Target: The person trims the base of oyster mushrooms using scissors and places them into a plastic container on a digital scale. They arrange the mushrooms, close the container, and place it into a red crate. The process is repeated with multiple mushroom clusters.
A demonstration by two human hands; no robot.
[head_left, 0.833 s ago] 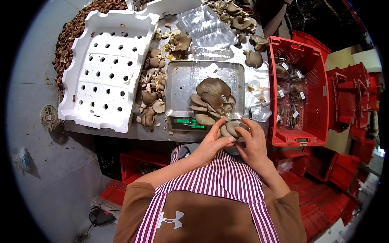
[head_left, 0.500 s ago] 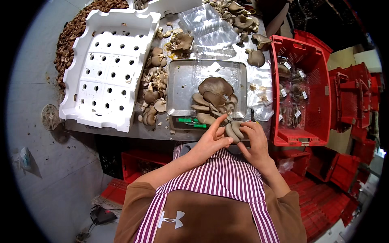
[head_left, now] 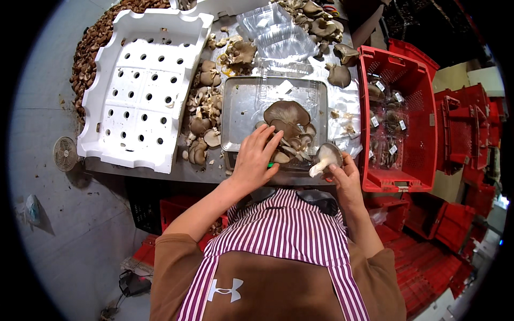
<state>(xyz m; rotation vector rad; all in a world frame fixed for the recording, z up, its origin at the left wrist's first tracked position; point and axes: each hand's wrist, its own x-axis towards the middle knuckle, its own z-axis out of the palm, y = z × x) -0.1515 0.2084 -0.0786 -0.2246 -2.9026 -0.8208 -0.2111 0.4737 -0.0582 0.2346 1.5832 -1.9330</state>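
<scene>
My right hand [head_left: 348,179] pinches a single oyster mushroom [head_left: 328,156] by its edge, just off the near right corner of the scale. Its gilled underside and pale stem show. My left hand [head_left: 256,155] lies with fingers stretched over the left side of a pile of grey-brown oyster mushrooms [head_left: 287,112]. The thumb is apart from the fingers, and part of the pile is hidden below them. That pile rests on the steel pan of a scale [head_left: 235,107], where clear plastic packaging with a white label [head_left: 284,86] also shows.
Left of the scale lie loose mushrooms [head_left: 201,125] and a white foam crate with holes [head_left: 128,91]. Clear plastic boxes [head_left: 284,40] and more mushrooms [head_left: 321,27] sit behind. At right, a red crate [head_left: 396,180] holds labelled packs. A fan [head_left: 66,153] stands at far left.
My left hand has moved forward and left onto the pile, away from my right hand. The right hand has shifted slightly right; the mushrooms both hands handled are replaced by one gilled mushroom in it.
</scene>
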